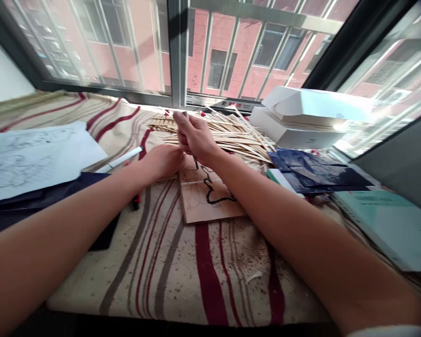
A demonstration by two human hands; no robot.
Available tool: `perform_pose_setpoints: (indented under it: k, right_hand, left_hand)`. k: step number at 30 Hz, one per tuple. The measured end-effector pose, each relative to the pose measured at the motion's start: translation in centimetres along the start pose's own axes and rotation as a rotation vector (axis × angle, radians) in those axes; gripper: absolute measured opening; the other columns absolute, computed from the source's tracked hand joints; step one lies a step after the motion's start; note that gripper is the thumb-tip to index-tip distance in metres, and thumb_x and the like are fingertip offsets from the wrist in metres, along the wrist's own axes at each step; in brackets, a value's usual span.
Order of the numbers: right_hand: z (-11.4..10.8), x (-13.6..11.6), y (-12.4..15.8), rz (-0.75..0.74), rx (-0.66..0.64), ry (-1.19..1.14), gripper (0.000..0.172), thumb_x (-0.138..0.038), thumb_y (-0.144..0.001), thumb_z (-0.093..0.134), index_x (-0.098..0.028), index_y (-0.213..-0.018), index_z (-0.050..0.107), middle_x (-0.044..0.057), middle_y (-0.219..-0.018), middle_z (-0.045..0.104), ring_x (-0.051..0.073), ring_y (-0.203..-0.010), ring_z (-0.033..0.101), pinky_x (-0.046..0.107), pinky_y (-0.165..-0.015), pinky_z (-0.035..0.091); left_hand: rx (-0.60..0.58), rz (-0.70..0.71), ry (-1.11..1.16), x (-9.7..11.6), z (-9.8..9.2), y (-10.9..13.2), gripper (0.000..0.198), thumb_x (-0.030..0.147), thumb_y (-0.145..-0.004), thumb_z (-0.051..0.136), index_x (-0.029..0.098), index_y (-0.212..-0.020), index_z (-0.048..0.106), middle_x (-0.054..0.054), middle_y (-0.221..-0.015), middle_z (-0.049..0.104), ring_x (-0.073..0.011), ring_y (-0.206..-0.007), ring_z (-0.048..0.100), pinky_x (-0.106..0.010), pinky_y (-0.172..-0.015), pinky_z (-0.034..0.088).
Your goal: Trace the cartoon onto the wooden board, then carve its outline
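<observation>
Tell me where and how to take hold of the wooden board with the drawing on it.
Probably best: pinch the wooden board at its near left corner, coming from the front left. It lies flat on the striped cloth, that corner is uncovered, and the right forearm crosses over its right side.

Board [196, 207] on cloth [182, 281], centre | sticks [240, 136] behind board | papers [35, 157] left | box [301, 119] right of sticks | book [386, 222] right
</observation>
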State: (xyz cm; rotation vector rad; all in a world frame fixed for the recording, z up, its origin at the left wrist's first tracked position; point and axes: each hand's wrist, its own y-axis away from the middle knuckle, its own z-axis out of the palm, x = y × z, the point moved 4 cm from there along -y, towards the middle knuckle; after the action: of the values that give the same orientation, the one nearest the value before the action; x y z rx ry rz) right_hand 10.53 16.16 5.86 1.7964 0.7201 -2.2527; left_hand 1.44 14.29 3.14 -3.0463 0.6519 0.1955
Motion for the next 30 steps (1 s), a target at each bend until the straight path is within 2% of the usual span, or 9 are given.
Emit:
perform_pose_setpoints:
  k: [2,3,6,13,16,18,21,26,30]
  right_hand:
    - [-0.2,0.0,0.0,-0.068,0.033,0.022,0.06,-0.05,-0.103,0.072,-0.025,-0.063,0.035,-0.011,-0.05,0.029,0.006,-0.045,0.022,0.022,-0.041,0.02]
    - [-0.3,-0.1,0.1,-0.087,0.036,0.028,0.061,-0.051,-0.102,0.074,-0.025,-0.061,0.036,-0.011,-0.049,0.03,0.005,-0.044,0.021,0.023,-0.04,0.019]
    - [-0.5,-0.2,0.6,-0.106,0.025,0.0,0.063,-0.055,-0.099,0.076,-0.025,-0.06,0.035,-0.01,-0.048,0.031,0.006,-0.043,0.02,0.025,-0.04,0.017]
    - [-1.0,-0.6,1.2,-0.05,0.122,-0.09,0.063,-0.056,-0.099,0.074,-0.026,-0.064,0.031,-0.012,-0.048,0.028,0.005,-0.043,0.016,0.026,-0.041,0.013]
    - [-1.0,-0.4,0.9,-0.065,0.094,-0.084,0.06,-0.049,-0.102,0.072,-0.026,-0.063,0.033,-0.012,-0.048,0.029,0.006,-0.043,0.016,0.025,-0.041,0.015]
    - [-1.2,-0.1,0.6,-0.094,0.053,-0.096,0.058,-0.047,-0.103,0.071,-0.026,-0.063,0.034,-0.011,-0.05,0.029,0.006,-0.044,0.016,0.025,-0.041,0.016]
    - [-1.4,0.3,0.3,-0.136,-0.007,-0.106,0.059,-0.05,-0.101,0.072,-0.026,-0.064,0.034,-0.011,-0.052,0.03,0.006,-0.045,0.017,0.025,-0.041,0.017]
    - [-1.2,0.5,0.2,-0.137,-0.018,-0.099,0.059,-0.054,-0.1,0.072,-0.026,-0.065,0.034,-0.011,-0.053,0.03,0.006,-0.045,0.018,0.025,-0.041,0.018]
    - [-0.8,0.5,0.2,-0.156,-0.031,-0.074,0.06,-0.056,-0.1,0.073,-0.026,-0.065,0.034,-0.01,-0.055,0.031,0.006,-0.046,0.022,0.024,-0.042,0.023]
  left_hand:
    - [-0.016,-0.005,0.001,0.1,0.0,0.1,0.026,0.024,-0.107,0.057,0.014,-0.123,0.075,-0.014,-0.127,0.078,-0.0281,-0.12,0.074,-0.047,-0.107,0.059]
    - [-0.024,-0.016,0.002,0.1,0.0,0.2,0.029,0.036,-0.106,0.066,0.016,-0.127,0.072,-0.011,-0.129,0.076,-0.0255,-0.117,0.074,-0.049,-0.104,0.061]
    - [-0.034,-0.051,0.007,-0.1,0.3,0.2,0.041,0.044,-0.103,0.072,0.018,-0.134,0.067,-0.01,-0.134,0.071,-0.0251,-0.115,0.072,-0.049,-0.099,0.064]
    - [-0.026,-0.069,0.039,0.2,-0.2,0.4,0.04,0.043,-0.103,0.071,0.018,-0.135,0.067,-0.01,-0.134,0.071,-0.0251,-0.115,0.072,-0.049,-0.098,0.064]
    - [-0.029,-0.056,0.043,0.3,-0.5,0.5,0.032,0.04,-0.106,0.068,0.016,-0.127,0.07,-0.01,-0.126,0.075,-0.0242,-0.112,0.074,-0.048,-0.099,0.063]
    - [-0.02,-0.046,0.045,0.3,-0.5,0.4,0.026,0.029,-0.11,0.054,0.014,-0.122,0.072,-0.013,-0.121,0.078,-0.0267,-0.111,0.076,-0.046,-0.1,0.062]
    - [-0.007,-0.035,0.04,0.1,-0.3,0.3,0.037,0.017,-0.107,0.04,0.011,-0.123,0.072,-0.019,-0.124,0.08,-0.0332,-0.115,0.077,-0.044,-0.097,0.06]
    - [0.0,-0.025,0.022,-0.1,0.1,0.1,0.042,0.014,-0.101,0.039,0.011,-0.126,0.073,-0.018,-0.127,0.08,-0.0352,-0.116,0.077,-0.043,-0.095,0.059]
    - [-0.006,-0.011,0.015,-0.3,0.4,-0.2,0.035,0.014,-0.101,0.046,0.011,-0.117,0.076,-0.018,-0.123,0.08,-0.0351,-0.116,0.077,-0.044,-0.099,0.059]
